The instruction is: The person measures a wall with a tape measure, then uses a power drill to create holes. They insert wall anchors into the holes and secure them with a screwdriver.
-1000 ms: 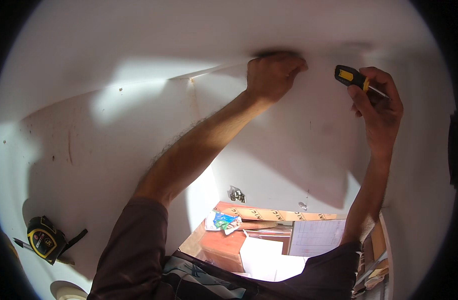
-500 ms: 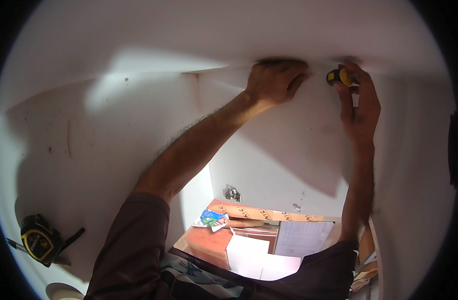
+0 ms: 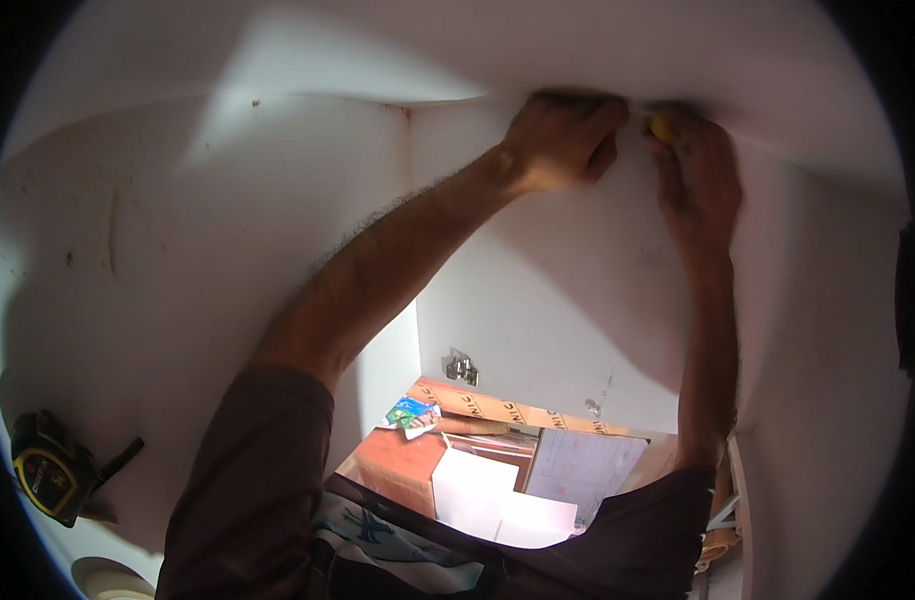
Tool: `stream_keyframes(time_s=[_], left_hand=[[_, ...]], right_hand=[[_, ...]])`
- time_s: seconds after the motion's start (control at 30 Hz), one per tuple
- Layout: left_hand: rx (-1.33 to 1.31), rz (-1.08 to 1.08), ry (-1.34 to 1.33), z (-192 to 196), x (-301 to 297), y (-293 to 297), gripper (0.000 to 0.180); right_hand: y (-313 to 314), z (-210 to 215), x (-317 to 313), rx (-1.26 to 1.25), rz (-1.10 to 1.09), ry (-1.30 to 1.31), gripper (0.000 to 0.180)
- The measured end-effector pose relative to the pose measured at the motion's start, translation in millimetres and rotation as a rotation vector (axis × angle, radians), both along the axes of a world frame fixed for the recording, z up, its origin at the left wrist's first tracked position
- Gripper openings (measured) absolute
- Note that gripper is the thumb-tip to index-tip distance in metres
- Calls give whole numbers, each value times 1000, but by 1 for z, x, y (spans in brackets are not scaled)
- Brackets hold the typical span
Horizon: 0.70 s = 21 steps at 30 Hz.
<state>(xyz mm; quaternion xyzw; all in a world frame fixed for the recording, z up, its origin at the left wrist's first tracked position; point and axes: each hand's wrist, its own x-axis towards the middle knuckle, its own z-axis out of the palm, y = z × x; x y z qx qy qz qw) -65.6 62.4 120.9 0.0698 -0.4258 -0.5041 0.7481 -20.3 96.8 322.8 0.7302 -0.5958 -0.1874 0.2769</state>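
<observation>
My left hand (image 3: 568,140) is raised against the white panel (image 3: 378,55) overhead, its fingers curled closed. Whatever lies inside those fingers is hidden. Just to its right, my right hand (image 3: 706,180) closes its fingers on a small tool with a rounded yellow handle (image 3: 663,127). Blur and shadow hide the working end of this tool, so its exact kind is unclear. The hands almost meet where the overhead panel joins the white panel (image 3: 568,260) behind them.
White walls surround both arms. At lower left lies a black and yellow tape measure (image 3: 50,468). A metal hinge (image 3: 463,368) is fixed low on the panel. Below are a reddish-brown box (image 3: 393,470), a colourful packet (image 3: 411,415), white sheets (image 3: 473,490) and a marked sheet (image 3: 586,468).
My right hand has moved up and left with the tool, nearer my left hand. My left hand sits slightly higher and further right in view. The whole view has shifted a little.
</observation>
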Motion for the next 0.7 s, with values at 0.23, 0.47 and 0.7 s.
stream_keyframes(time_s=[0.23, 0.47, 0.7], left_hand=[[-7, 88, -18, -7, -3, -9, 23], [2, 57, -10, -4, -5, -8, 23], [-3, 96, -22, -6, -2, -15, 20]], right_hand=[[-23, 11, 21, -17, 195, -115, 33], [-3, 16, 8, 85, -65, 87, 35], [-21, 24, 20, 30, 55, -107, 32]])
